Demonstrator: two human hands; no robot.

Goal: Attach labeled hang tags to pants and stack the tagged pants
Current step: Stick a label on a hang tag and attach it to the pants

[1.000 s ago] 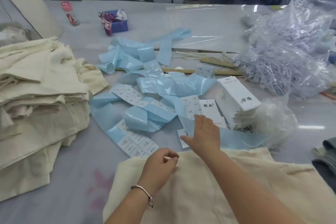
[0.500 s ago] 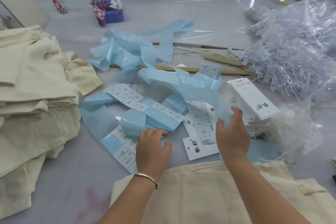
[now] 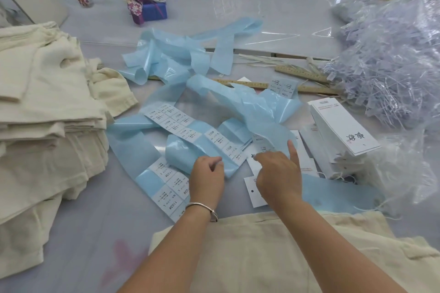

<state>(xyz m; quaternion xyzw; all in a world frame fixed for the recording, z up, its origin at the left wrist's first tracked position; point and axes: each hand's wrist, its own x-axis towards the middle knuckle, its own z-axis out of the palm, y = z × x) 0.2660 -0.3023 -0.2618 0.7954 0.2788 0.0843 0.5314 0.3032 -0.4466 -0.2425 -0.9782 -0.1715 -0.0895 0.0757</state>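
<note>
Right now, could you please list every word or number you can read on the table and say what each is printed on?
"#1103? L": sticker on the blue backing strip by the left hand; last digit unsure.
"11038": small sticker near the wooden ruler.
Two brush-style characters: white hang tag stack; I cannot make them out.
Other stickers and the fine print: too small.

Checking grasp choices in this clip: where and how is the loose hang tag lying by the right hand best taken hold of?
Pinch the hang tag at its bare near-left corner, beside the punched hole, coming from the left. It lies flat on the table, so a fingertip likely has to lift that edge first. Its far end is hidden under the right hand and blue backing strip.
</note>
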